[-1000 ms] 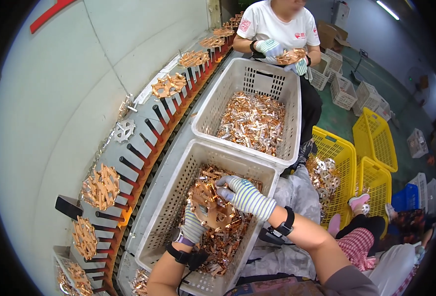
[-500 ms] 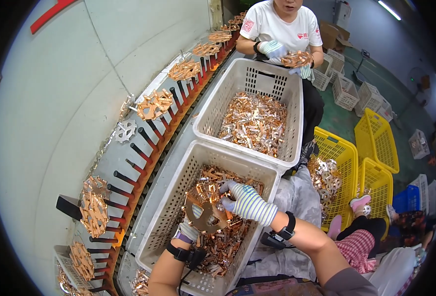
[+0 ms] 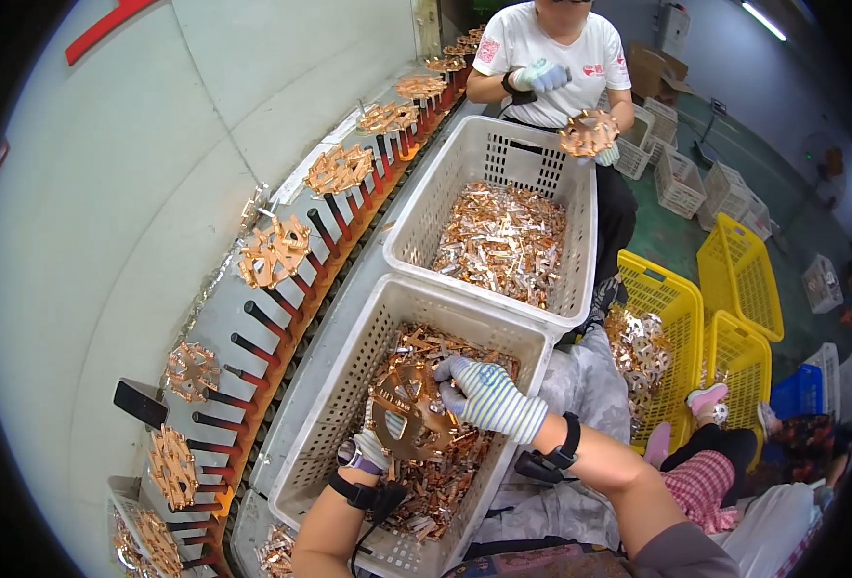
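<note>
Above the near grey crate (image 3: 296,453) I hold a round copper-coloured disc (image 3: 402,448) with cut-out openings and small clips along its upper edge. My left hand (image 3: 366,450), in a striped glove, grips it from the lower left; its fingers are partly hidden behind the disc and show through an opening. My right hand (image 3: 493,397), gloved the same way, is closed at the disc's right rim, thumb and forefinger together. Whatever sits between those fingertips is too small to make out. Loose copper-coloured clips (image 3: 431,501) fill the crate beneath both hands.
A line of black-tipped posts (image 3: 252,347) runs along the left, some topped with clip-covered discs (image 3: 272,252). Beyond my crate stands another grey crate (image 3: 406,226) of clips. Across it, a person (image 3: 551,58) holds a similar disc. Yellow crates (image 3: 681,289) stand at the right.
The posts and their discs have moved toward the near end. My disc has turned slightly, with both hands still on it. The person opposite has raised one hand off their disc.
</note>
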`<action>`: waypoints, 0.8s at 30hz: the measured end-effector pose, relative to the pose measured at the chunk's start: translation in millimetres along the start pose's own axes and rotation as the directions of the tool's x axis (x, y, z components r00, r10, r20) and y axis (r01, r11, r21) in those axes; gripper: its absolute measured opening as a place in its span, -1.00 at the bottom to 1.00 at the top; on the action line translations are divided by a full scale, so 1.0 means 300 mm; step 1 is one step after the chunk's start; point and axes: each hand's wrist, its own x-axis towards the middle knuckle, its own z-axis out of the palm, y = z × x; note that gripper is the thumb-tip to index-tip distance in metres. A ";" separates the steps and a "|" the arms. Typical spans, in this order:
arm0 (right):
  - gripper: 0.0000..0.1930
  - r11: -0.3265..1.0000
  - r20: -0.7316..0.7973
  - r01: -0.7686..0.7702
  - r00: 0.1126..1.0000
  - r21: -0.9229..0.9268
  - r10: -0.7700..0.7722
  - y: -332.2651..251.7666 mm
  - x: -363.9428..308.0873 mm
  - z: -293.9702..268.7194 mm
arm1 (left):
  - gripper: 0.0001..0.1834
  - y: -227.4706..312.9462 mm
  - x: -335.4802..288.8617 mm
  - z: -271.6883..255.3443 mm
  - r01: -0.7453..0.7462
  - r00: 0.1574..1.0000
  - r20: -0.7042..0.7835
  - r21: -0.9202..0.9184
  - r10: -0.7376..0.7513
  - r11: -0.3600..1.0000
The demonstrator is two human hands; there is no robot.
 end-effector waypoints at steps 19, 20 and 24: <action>-0.87 0.446 0.118 -0.266 0.936 0.855 0.332 -0.035 -0.024 -0.026 | -0.55 0.069 0.053 -0.103 -0.022 0.994 -0.111 -0.051 0.016 0.998; -0.78 0.605 0.123 -0.339 0.921 0.720 0.370 0.016 -0.024 -0.028 | -0.44 0.032 0.029 -0.099 -0.040 0.993 -0.106 0.048 0.045 0.998; -0.57 0.993 0.012 -0.085 0.996 0.084 0.085 0.014 0.012 -0.014 | -0.34 -0.098 -0.050 -0.039 0.269 0.867 0.114 -0.927 -0.485 0.262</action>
